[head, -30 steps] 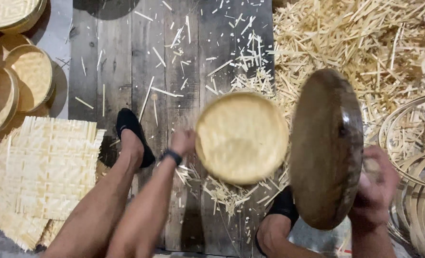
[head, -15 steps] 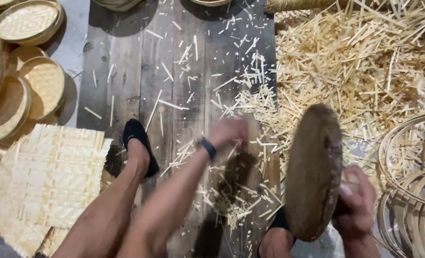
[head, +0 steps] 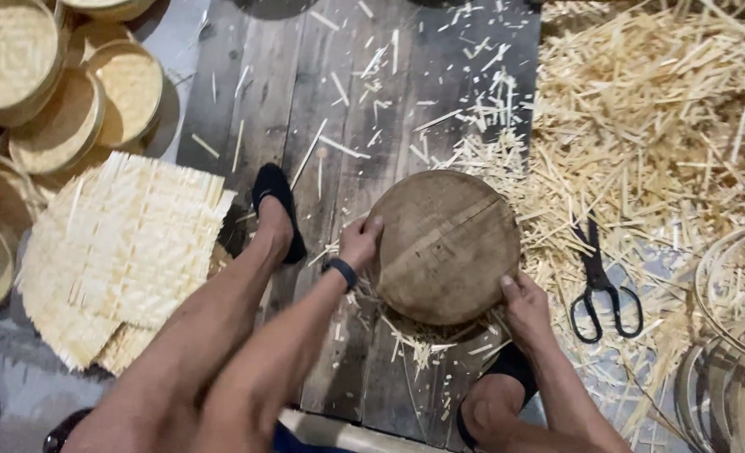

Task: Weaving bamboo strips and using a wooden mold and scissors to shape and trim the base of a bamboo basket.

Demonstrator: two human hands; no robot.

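Head view, the only one: round wooden block [head: 444, 246] lies flat on the dark plank floor [head: 305, 92], gripped at two rim points. A crack or groove runs across its face.

Left hand [head: 360, 243]: fingers [head: 375, 225] curled over the block's left rim, thumb side not visible. Closed on the rim, not just resting. Dark wristband [head: 341, 272] sits just behind it.

Right hand [head: 525, 304]: thumb [head: 511, 288] on top of the lower-right rim, the other fingers hidden underneath or behind, so I can't tell how far they wrap. Reads as a clamp on the edge.

Doing it well, my judgement: keep the grips on opposite rims so the block stays level, press straight down, and don't let it rock on the bamboo splinters [head: 406, 331] poking out from under the edge nearest the right-hand thumb. Anything beneath the block is hidden, so I can't say whether it is centred.

Around the fingers: black scissors [head: 597, 281] lie just right of the right hand, untouched, on the bamboo offcut pile [head: 657, 109]. The left foot in a black shoe [head: 278, 210] is just left of the left fingers, with a woven bamboo mat [head: 129, 243] further left. Finished round baskets [head: 62, 84] are well apart, up-left. Bent bamboo hoops [head: 729, 369] are off to the far right.
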